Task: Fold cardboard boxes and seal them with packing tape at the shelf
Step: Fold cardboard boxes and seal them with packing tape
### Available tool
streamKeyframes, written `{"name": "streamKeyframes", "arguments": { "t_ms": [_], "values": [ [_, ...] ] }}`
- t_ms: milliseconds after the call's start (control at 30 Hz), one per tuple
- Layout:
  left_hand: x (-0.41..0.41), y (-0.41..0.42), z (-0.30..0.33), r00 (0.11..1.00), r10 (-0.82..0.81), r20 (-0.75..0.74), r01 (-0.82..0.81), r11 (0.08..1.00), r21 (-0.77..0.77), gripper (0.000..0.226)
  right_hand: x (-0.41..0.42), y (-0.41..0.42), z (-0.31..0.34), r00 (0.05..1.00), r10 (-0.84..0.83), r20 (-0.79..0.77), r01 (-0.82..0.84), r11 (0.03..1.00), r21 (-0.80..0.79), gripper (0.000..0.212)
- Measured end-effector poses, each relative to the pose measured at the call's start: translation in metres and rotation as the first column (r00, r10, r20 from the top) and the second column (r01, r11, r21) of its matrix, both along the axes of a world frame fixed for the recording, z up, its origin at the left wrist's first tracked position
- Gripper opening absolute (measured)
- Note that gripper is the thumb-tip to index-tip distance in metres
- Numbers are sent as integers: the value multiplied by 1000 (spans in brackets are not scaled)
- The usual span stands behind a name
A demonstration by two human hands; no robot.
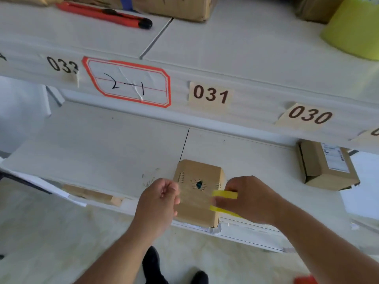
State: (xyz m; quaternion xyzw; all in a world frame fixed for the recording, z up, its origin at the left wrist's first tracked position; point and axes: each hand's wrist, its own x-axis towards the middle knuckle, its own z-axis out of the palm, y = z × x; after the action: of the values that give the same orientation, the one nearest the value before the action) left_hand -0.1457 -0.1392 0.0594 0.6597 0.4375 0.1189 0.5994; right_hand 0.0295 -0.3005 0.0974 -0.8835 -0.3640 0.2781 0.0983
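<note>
The lower shelf (102,144) is white, with a dark seam running back from its front edge. A small cardboard box (196,193) sits at that front edge, just by the seam, its top pierced with a dark hole. Well to the right, further back, lies a sealed carton (326,167) bearing a white label. The upper shelf (235,58) carries a red utility knife (104,14) at the left, a brown parcel (176,7) behind it, and a yellow-green tape roll (354,27) at the far right.
</note>
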Motion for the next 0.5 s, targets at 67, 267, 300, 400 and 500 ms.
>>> {"name": "streamKeyframes", "arguments": {
  "t_ms": [67, 267, 300, 400, 500],
  "values": [
    [8, 9, 0, 1000, -2, -9, 2, 999, 36, 21, 12, 1, -2, 997, 5, -76, -4, 1000, 12, 61],
    [42, 63, -40, 995, 78, -60, -76, 997, 31, 19, 61, 7, -42, 993, 36, 115, -10, 977, -214, 84],
    [46, 69, -53, 994, 72, -82, -74, 997, -24, 19, 67, 10, -51, 992, 18, 125, 10, 976, -217, 85],
    [51, 82, -80, 989, 92, -116, -103, 990, -92, 20, 80, 14, -69, 990, -2, 144, 39, 966, -254, 89],
    [50, 90, -95, 989, 106, -99, -119, 984, -131, 20, 89, 12, -84, 988, -20, 151, 63, 956, -286, 89]
  ]
}}
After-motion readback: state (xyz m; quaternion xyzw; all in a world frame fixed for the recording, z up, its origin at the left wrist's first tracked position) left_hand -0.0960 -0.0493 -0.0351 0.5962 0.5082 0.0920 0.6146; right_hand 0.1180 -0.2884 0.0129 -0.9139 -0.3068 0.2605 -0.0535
